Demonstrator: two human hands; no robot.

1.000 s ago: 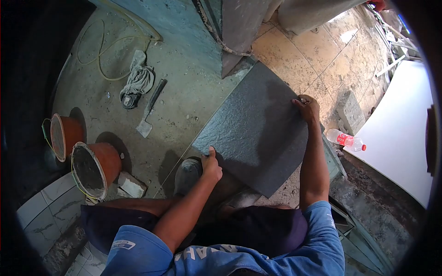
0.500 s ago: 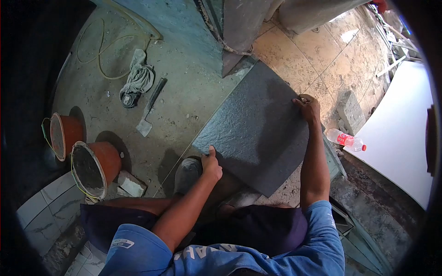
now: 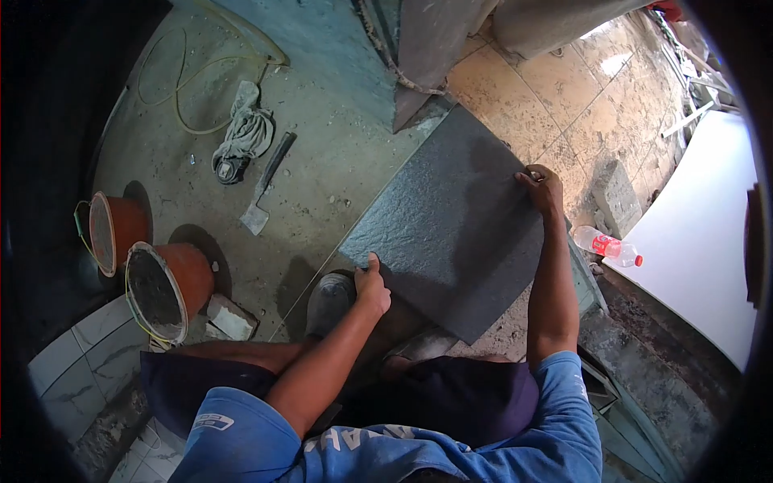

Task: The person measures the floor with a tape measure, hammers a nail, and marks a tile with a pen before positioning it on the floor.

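A large dark grey floor tile (image 3: 451, 225) with a rough, textured face lies slantwise in front of me, above my shoes. My left hand (image 3: 372, 288) grips its near left edge, the thumb on top and the other fingers hidden underneath. On the far right edge my right hand (image 3: 544, 190) is closed, thumb over the surface and fingertips curled round the rim. The tile's far corner reaches the base of the blue-green wall (image 3: 322, 56). What lies under the tile is mostly hidden.
Two orange buckets (image 3: 187, 282) stand at the left beside a broken tile piece (image 3: 232, 318). A hatchet-like tool (image 3: 266, 185) and a cloth bundle (image 3: 245, 133) lie on the concrete floor. To the right are a plastic bottle (image 3: 604, 243), a concrete block (image 3: 617, 197) and a white sheet (image 3: 700, 233).
The view has shifted slightly. Both hands keep the same hold on the tile, and the tile shows no clear movement against the floor.
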